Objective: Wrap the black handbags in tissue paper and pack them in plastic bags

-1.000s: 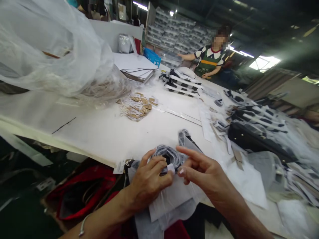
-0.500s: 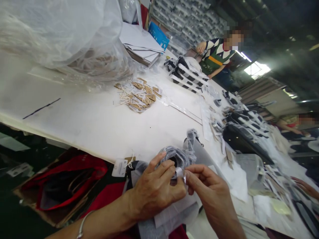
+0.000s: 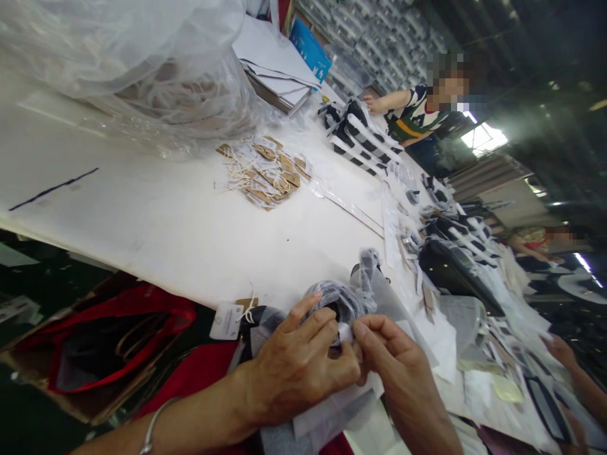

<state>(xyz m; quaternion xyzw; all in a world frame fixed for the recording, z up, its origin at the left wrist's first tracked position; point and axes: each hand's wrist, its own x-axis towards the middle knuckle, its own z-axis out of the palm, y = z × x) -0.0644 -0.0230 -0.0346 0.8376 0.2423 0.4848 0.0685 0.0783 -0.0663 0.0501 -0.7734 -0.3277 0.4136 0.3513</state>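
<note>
A coiled strap wrapped in thin clear plastic (image 3: 348, 297) lies on a grey bag with white tissue (image 3: 332, 414) at the table's near edge. My left hand (image 3: 303, 357) is wrapped over the coil, fingers curled and pressing its near side. Beside it, my right hand (image 3: 396, 354) pinches the end of a small white strip (image 3: 346, 332) with thumb and forefinger, close to my left fingertips. The fingers partly cover the strip, so its kind cannot be made out. A white hang tag (image 3: 226, 320) on a string lies left of the coil.
Several brown tags (image 3: 270, 170) with strings lie mid-table. A big plastic bag (image 3: 156, 76), stacked white sheets (image 3: 272, 60) and a blue box (image 3: 310, 50) stand behind. Wrapped black bags (image 3: 462, 272) line the right. A red bag sits in a carton (image 3: 90, 414) below left. Co-workers (image 3: 417, 114) stand nearby.
Both my hands stay at the coil with only slight finger movement. My view has shifted a little. The far co-worker leans lower over the wrapped bags, and another person's arm reaches further in at right.
</note>
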